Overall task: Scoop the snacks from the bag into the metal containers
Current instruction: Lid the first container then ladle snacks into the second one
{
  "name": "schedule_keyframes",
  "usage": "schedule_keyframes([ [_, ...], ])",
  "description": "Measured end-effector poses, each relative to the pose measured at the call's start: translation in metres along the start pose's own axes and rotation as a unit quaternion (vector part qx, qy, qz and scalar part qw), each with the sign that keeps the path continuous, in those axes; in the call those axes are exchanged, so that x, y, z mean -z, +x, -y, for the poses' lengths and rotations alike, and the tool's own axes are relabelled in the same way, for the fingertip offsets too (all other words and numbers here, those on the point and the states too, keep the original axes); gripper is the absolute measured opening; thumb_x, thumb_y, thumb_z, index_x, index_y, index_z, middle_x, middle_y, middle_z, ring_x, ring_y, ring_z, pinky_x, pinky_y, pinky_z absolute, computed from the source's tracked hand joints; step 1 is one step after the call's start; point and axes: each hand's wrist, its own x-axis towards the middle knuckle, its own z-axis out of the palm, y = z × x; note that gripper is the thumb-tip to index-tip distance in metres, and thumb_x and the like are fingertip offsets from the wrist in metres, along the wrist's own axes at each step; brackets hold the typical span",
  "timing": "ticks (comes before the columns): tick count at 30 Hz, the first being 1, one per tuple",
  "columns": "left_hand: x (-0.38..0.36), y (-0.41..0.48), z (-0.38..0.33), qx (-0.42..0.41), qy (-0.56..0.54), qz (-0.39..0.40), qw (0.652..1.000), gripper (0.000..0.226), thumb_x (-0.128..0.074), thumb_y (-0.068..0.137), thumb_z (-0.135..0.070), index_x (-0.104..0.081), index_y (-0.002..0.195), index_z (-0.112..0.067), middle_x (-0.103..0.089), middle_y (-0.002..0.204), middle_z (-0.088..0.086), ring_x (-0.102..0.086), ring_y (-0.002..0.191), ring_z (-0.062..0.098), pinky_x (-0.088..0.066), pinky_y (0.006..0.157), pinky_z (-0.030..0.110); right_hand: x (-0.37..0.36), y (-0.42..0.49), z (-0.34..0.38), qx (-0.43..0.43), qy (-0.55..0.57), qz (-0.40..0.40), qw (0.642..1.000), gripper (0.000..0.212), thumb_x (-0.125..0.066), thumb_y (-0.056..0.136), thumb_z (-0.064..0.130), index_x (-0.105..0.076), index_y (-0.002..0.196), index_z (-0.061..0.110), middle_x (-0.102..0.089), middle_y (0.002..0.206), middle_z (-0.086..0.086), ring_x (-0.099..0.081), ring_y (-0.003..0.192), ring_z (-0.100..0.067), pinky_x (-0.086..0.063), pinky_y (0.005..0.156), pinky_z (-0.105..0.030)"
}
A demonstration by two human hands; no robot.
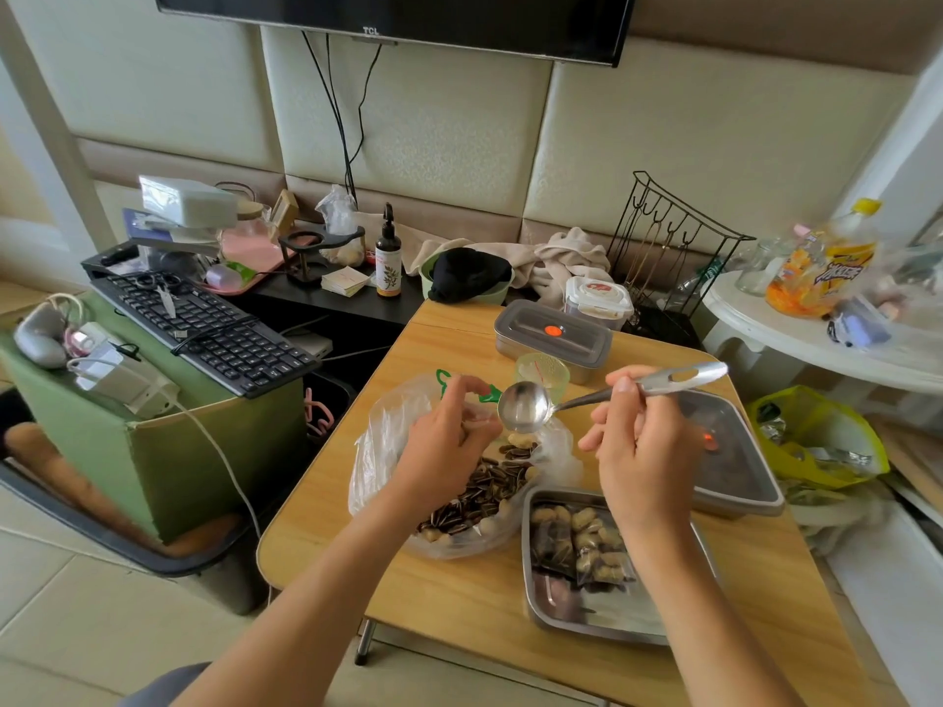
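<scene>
Right hand (643, 441) fingers clamp the ladle (524, 406) handle at frame centre, with the empty bowl poised over the bag (377, 451). Left hand (449, 431) fingers pinch the bag rim, keeping its mouth open. Snacks (490, 492) lie inside. The metal container (561, 599) sits lower right, touching the bag.

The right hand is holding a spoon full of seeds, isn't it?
Not quite. The right hand does hold the spoon, but the spoon is empty: its shiny bowl has nothing in it. The seeds are in the bag below. The head view shows this.
</scene>
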Motion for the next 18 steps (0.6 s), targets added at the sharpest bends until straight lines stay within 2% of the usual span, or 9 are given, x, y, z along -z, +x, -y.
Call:
schedule_keyframes([
  [4, 0.004, -0.001, 0.0, 0.009, -0.001, -0.001, 1.0, 0.033, -0.071, 0.096, -0.024, -0.05, 0.122, -0.02, -0.066, 0.095, -0.007, -0.066, 0.075, 0.011, -0.058, 0.073, 0.036, -0.005, 0.001, -0.01, -0.18, 0.023, 0.041, 0.982, 0.027, -0.044, 0.11, 0.026, -0.061, 0.094, 0.012, -0.067, 0.066, -0.002, -0.07, 0.051, -0.016, -0.05, 0.049, -0.025],
  [6, 0.004, -0.002, 0.002, 0.017, -0.011, 0.005, 1.0, 0.041, -0.074, 0.094, -0.025, -0.048, 0.125, -0.019, -0.066, 0.098, -0.007, -0.067, 0.08, 0.006, -0.059, 0.076, 0.032, -0.007, 0.002, -0.02, -0.295, 0.07, 0.063, 0.951, 0.03, -0.041, 0.111, 0.027, -0.062, 0.096, 0.012, -0.071, 0.068, -0.007, -0.073, 0.057, -0.023, -0.051, 0.052, -0.029],
  [8, 0.004, -0.002, 0.001, 0.022, -0.018, 0.006, 1.0, 0.048, -0.075, 0.093, -0.026, -0.044, 0.129, -0.019, -0.066, 0.1, -0.006, -0.066, 0.084, 0.004, -0.058, 0.08, 0.032, -0.009, 0.002, -0.031, -0.372, 0.087, 0.088, 0.92, 0.032, -0.041, 0.111, 0.028, -0.065, 0.1, 0.011, -0.075, 0.072, -0.007, -0.074, 0.061, -0.025, -0.051, 0.057, -0.032],
  [10, 0.002, -0.002, 0.0, 0.021, -0.015, 0.006, 1.0, 0.054, -0.075, 0.093, -0.027, -0.041, 0.134, -0.021, -0.065, 0.101, -0.007, -0.065, 0.087, 0.003, -0.057, 0.085, 0.033, -0.013, 0.0, -0.039, -0.389, 0.038, 0.127, 0.912, 0.037, -0.045, 0.11, 0.033, -0.071, 0.093, 0.012, -0.075, 0.073, -0.006, -0.071, 0.064, -0.024, -0.053, 0.064, -0.037],
  [13, -0.002, -0.003, 0.0, 0.0, 0.01, 0.014, 1.0, 0.06, -0.075, 0.092, -0.03, -0.035, 0.137, -0.024, -0.064, 0.099, -0.012, -0.065, 0.092, 0.006, -0.054, 0.094, 0.042, -0.02, -0.001, -0.046, -0.331, -0.091, 0.175, 0.923, 0.042, -0.051, 0.107, 0.04, -0.075, 0.081, 0.017, -0.073, 0.07, 0.002, -0.068, 0.067, -0.018, -0.058, 0.075, -0.04],
  [16, -0.008, -0.004, 0.0, -0.016, 0.031, 0.02, 0.999, 0.064, -0.075, 0.091, -0.035, -0.031, 0.137, -0.027, -0.063, 0.095, -0.017, -0.061, 0.09, 0.0, -0.051, 0.097, 0.053, -0.029, 0.004, -0.046, -0.327, -0.111, 0.193, 0.918, 0.041, -0.054, 0.106, 0.04, -0.078, 0.078, 0.022, -0.073, 0.068, 0.007, -0.065, 0.066, -0.013, -0.055, 0.074, -0.037],
  [18, -0.01, -0.005, 0.001, -0.021, 0.034, 0.021, 0.999, 0.066, -0.076, 0.091, -0.035, -0.031, 0.139, -0.026, -0.062, 0.092, -0.019, -0.057, 0.084, -0.007, -0.05, 0.097, 0.052, -0.035, 0.008, -0.045, -0.343, -0.117, 0.211, 0.908, 0.041, -0.056, 0.105, 0.04, -0.078, 0.076, 0.021, -0.074, 0.07, 0.007, -0.064, 0.067, -0.012, -0.052, 0.072, -0.034],
])
